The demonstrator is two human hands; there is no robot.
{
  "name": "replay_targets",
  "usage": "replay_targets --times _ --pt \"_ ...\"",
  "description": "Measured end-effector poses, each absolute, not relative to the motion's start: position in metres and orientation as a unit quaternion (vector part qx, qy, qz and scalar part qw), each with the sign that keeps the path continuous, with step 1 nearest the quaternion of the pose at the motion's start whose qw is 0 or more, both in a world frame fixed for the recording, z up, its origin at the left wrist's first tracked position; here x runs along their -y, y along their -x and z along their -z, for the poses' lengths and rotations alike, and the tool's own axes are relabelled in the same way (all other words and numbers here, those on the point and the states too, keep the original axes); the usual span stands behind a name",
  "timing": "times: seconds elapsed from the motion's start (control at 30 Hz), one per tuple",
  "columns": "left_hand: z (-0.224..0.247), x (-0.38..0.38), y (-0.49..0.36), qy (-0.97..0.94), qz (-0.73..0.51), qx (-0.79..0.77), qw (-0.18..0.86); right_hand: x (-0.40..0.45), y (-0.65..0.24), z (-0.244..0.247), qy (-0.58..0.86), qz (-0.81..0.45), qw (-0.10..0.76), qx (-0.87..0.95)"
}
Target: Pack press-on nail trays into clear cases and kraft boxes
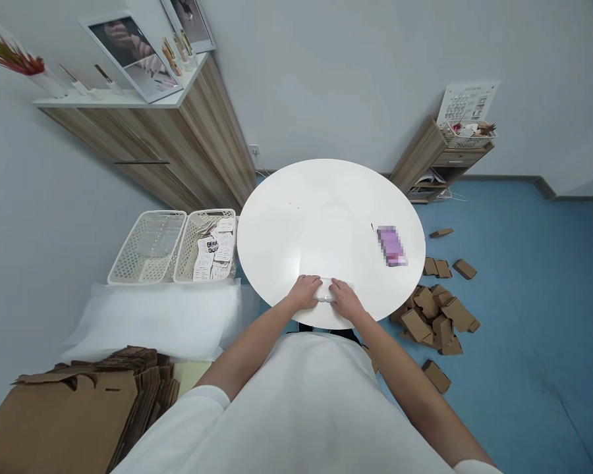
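Observation:
A small white wrapped bundle (pixel 325 290) lies at the near edge of the round white table (pixel 277 197). My left hand (pixel 305 291) grips its left end, fingers curled over it. On the right end my right hand (pixel 344 299) is closed in the same way. What is inside the wrapping is hidden. A pale, thin sheet (pixel 329 243) seems to lie flat on the table just beyond the bundle, though white on white makes its edges faint. Farther right on the table is a purple item (pixel 391 245), blurred into blocks.
At left stand a white basket of printed cards (pixel 178 263), another white basket (pixel 116 266), white foam sheets (pixel 153 313) and stacked flat cardboard (pixel 69 415). Small brown boxes (pixel 435 316) are heaped on the floor at right. A wooden cabinet (pixel 212 131) stands behind.

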State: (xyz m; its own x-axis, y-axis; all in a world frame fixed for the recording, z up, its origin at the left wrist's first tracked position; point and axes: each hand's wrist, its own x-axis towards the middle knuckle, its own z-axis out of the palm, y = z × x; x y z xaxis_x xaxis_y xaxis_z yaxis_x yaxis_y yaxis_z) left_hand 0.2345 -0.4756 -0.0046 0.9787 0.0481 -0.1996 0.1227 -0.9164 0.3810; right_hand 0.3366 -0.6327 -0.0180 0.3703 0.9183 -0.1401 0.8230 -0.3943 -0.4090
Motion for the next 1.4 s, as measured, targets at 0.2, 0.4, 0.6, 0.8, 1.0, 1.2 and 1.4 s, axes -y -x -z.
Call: replay_targets --times 0.2,0.4,0.6,0.8,1.0,1.2,1.4 --pt "-0.002 0.474 -0.222 -0.960 0.131 -0.026 0.246 0.645 -0.332 0.005 0.799 -0.257 0.173 0.516" --pt "-0.001 0.473 -0.213 -0.928 0.177 -0.044 0.324 0.648 -0.337 -0.006 0.788 -0.344 0.182 0.476" --pt "-0.004 0.464 -0.221 -0.922 0.144 -0.086 0.349 0.634 -0.355 -0.011 0.786 -0.364 0.222 0.447" --pt "0.002 0.452 -0.221 -0.904 0.120 -0.175 0.372 0.626 -0.365 -0.006 0.831 -0.325 0.240 0.382" --pt "0.020 0.442 -0.219 -0.862 0.072 -0.278 0.418 0.629 -0.367 0.004 0.859 -0.321 0.282 0.280" --pt "0.028 0.441 -0.226 -0.846 0.071 -0.354 0.393 0.638 -0.369 0.017 0.902 -0.292 0.262 0.179" --pt "0.029 0.445 -0.221 -0.838 0.030 -0.390 0.381 0.653 -0.362 0.026 0.931 -0.206 0.229 0.194"
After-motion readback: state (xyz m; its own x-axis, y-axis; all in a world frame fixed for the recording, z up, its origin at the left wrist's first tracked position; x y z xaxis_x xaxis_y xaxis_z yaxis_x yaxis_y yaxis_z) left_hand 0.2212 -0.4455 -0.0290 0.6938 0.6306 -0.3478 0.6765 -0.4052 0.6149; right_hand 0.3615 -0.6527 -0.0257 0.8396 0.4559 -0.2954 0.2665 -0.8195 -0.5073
